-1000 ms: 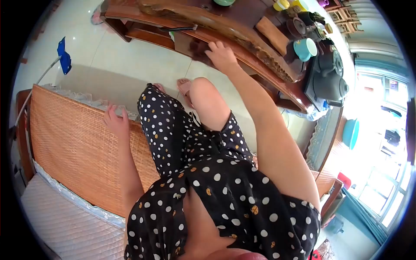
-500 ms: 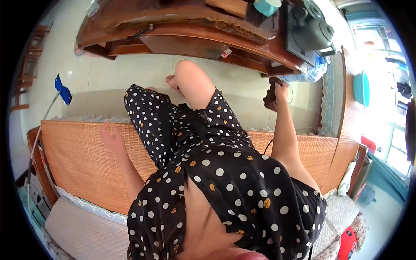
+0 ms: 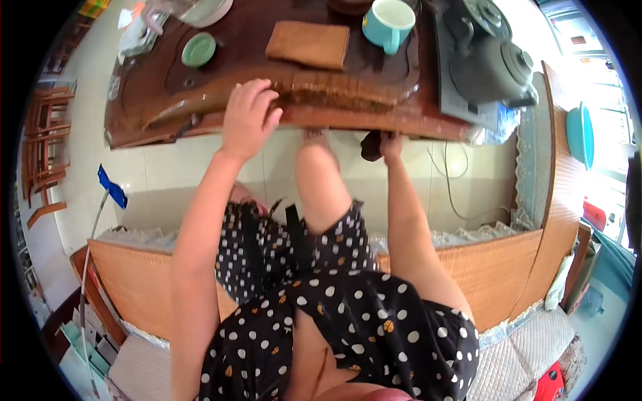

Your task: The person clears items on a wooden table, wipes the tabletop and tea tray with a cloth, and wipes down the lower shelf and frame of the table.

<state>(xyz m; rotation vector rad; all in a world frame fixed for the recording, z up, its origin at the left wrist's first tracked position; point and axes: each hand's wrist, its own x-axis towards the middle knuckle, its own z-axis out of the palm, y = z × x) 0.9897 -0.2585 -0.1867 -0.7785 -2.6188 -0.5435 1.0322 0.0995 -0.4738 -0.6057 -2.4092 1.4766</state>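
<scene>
I log one dark-brown, irregularly shaped object (image 3: pixel 372 146) below the near edge of the glossy brown wooden table (image 3: pixel 234 63). Its far end is hidden: long axis and pointing undetermined. My right hand (image 3: pixel 392 145), on its right side, grips it, fingertips obscured. My left hand (image 3: pixel 249 115): fingers nearly together, thumb apart, at the table edge. Counted: one turquoise handled mug (image 3: pixel 379 33), two dark-grey rounded kettles (image 3: pixel 487 73).

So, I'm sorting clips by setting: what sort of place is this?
Most likely a home living room: a dark wooden tea table holding a grey kettle and a teal mug, with a long sofa alongside.
</scene>
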